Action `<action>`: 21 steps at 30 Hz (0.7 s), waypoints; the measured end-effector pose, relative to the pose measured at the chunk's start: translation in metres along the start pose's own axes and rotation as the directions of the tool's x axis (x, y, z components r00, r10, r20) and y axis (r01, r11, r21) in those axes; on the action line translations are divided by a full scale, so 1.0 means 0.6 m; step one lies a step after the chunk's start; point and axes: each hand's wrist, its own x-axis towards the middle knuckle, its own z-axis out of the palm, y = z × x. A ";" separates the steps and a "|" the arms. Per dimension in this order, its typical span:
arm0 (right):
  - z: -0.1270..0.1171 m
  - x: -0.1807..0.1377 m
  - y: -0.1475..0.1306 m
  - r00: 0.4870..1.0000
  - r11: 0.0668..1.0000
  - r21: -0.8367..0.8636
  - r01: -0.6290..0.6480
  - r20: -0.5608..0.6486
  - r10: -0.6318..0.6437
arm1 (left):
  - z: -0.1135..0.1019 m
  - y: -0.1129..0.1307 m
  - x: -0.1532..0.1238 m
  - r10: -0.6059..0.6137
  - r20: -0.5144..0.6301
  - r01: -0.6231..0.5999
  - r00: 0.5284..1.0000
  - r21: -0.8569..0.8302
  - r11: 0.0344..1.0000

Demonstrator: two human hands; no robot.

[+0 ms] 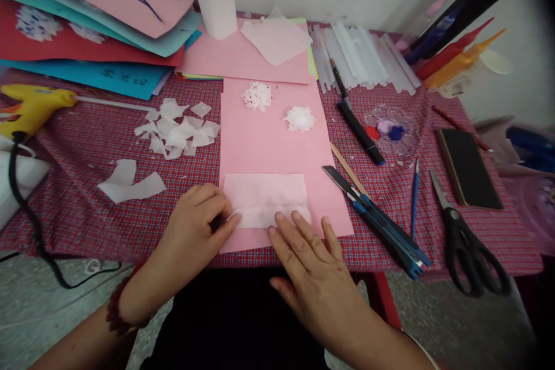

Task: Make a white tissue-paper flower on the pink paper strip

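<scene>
A folded strip of white tissue paper [265, 189] lies across the near end of a long pink sheet [277, 147]. My left hand [195, 228] pinches the strip's left end between thumb and fingers. Flat on its lower right edge rest the spread fingers of my right hand [310, 266]. Farther up the pink sheet sit two crumpled paper flowers, a white one [299, 119] and a red-speckled one [257, 96]. Loose cut tissue pieces [180, 133] are heaped left of the sheet, with a larger scrap [131, 181] nearer me.
A utility knife [377, 222] overlaps the sheet's right edge. Beyond it lie a blue brush [415, 199], black scissors [466, 237], a dark notebook [468, 167] and a paint palette [392, 130]. Glue sticks [355, 55] line the back; a yellow glue gun [37, 107] is at left.
</scene>
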 end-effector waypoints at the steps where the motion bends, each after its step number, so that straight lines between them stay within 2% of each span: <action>1: 0.002 0.002 0.000 1.000 1.000 0.000 -0.001 0.010 0.001 | 0.000 0.000 0.001 0.000 -0.003 0.000 1.000 0.001 1.000; 6: 0.009 0.005 0.006 0.999 1.000 0.004 0.011 0.035 -0.011 | -0.010 -0.011 0.003 -0.066 -0.005 0.066 0.998 -0.001 0.998; 9: 0.010 0.004 0.008 0.999 1.000 0.003 0.009 0.033 -0.009 | -0.018 -0.011 -0.006 -0.097 -0.078 0.103 0.992 0.075 0.992; 11: 0.010 0.003 0.007 0.999 1.000 0.002 0.011 0.030 -0.011 | -0.018 0.003 -0.019 -0.017 -0.133 0.041 0.991 0.181 0.983; 13: 0.012 0.003 0.006 1.000 1.000 0.001 0.015 0.023 -0.015 | -0.008 0.026 -0.038 0.119 -0.118 -0.083 0.986 0.272 0.959; 16: 0.014 0.004 0.005 1.000 1.000 -0.002 0.018 0.015 -0.018 | 0.020 0.061 -0.065 0.278 0.035 -0.275 0.960 0.312 0.909; 18: 0.014 0.004 0.006 1.000 1.000 -0.006 0.024 0.010 -0.024 | 0.040 0.074 -0.076 0.319 0.126 -0.343 0.939 0.332 0.879; 21: 0.011 0.000 0.011 0.999 0.999 -0.022 0.032 -0.005 -0.033 | 0.056 0.073 -0.083 0.318 0.167 -0.359 0.933 0.384 0.851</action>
